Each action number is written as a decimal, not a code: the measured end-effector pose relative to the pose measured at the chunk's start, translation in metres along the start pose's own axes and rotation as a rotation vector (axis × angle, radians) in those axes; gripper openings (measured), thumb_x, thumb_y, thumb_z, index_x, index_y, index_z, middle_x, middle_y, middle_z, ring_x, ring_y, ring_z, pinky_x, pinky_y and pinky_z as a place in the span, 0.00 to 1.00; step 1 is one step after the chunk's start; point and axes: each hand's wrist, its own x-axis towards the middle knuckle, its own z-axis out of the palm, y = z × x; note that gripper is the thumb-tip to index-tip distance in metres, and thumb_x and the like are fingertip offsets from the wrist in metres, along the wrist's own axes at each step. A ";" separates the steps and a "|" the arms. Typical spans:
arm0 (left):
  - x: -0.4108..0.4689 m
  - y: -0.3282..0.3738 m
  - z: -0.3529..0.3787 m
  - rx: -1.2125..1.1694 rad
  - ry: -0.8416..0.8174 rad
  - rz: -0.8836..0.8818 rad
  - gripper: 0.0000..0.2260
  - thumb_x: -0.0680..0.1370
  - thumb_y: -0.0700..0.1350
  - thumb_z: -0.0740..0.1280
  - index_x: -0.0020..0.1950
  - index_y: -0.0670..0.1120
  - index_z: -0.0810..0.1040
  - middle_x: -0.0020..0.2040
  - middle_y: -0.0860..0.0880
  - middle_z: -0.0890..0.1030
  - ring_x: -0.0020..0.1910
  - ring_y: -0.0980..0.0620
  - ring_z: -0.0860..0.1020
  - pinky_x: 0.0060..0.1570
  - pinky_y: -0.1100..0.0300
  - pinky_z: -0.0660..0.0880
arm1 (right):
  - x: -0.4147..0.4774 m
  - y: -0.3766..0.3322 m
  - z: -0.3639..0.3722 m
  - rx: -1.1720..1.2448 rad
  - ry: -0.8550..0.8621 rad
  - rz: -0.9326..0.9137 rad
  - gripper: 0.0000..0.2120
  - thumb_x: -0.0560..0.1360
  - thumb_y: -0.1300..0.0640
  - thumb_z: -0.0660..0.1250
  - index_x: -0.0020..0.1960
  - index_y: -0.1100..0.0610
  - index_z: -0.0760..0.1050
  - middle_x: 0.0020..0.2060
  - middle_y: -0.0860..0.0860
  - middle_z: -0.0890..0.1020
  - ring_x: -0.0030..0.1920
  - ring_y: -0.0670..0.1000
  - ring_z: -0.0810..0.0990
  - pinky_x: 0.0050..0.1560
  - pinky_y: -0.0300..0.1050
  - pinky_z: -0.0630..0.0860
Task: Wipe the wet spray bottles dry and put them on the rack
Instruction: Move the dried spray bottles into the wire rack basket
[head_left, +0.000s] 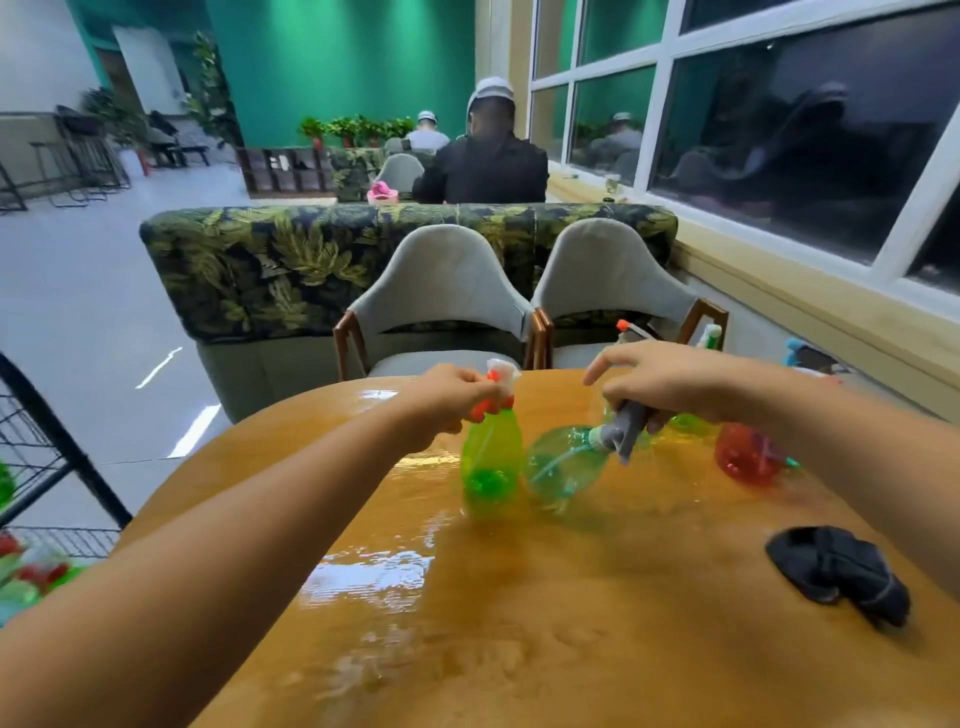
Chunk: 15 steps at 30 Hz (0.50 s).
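Step, my read: pick-up, wiping not begun. Left hand curled round orange sprayer of green bottle, upright mid-table. Right hand grips grey trigger of teal bottle, tilted, body low over table; forefinger sticks out. Cloth lies untouched near right edge. Next, I'd free one hand for cloth. Red bottle on side, near right hand. Far edge close behind bottles; top looks wet, likely slippery. Near half gives working room. Rack stands off left edge.

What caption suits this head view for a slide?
Left hand grips an upright lime bottle, right hand a tilted teal bottle; dark cloth lies apart.
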 end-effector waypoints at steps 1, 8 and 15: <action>-0.011 -0.004 -0.012 -0.032 -0.002 -0.022 0.12 0.80 0.53 0.73 0.54 0.46 0.88 0.53 0.45 0.87 0.50 0.49 0.80 0.47 0.56 0.73 | -0.002 -0.010 0.008 0.034 -0.045 0.000 0.12 0.80 0.61 0.65 0.58 0.51 0.82 0.42 0.59 0.84 0.36 0.54 0.84 0.35 0.46 0.80; -0.093 -0.039 -0.103 -0.243 0.111 -0.140 0.16 0.81 0.55 0.70 0.61 0.45 0.86 0.51 0.49 0.89 0.46 0.51 0.75 0.48 0.54 0.69 | -0.007 -0.081 0.080 0.245 -0.210 0.030 0.12 0.81 0.61 0.63 0.51 0.66 0.83 0.39 0.64 0.85 0.37 0.60 0.85 0.43 0.52 0.84; -0.180 -0.065 -0.198 -0.316 0.306 -0.143 0.31 0.80 0.70 0.65 0.59 0.43 0.84 0.44 0.48 0.82 0.44 0.50 0.74 0.44 0.56 0.69 | -0.012 -0.170 0.134 0.329 -0.435 -0.070 0.14 0.79 0.69 0.60 0.57 0.69 0.82 0.54 0.70 0.83 0.47 0.65 0.87 0.51 0.53 0.86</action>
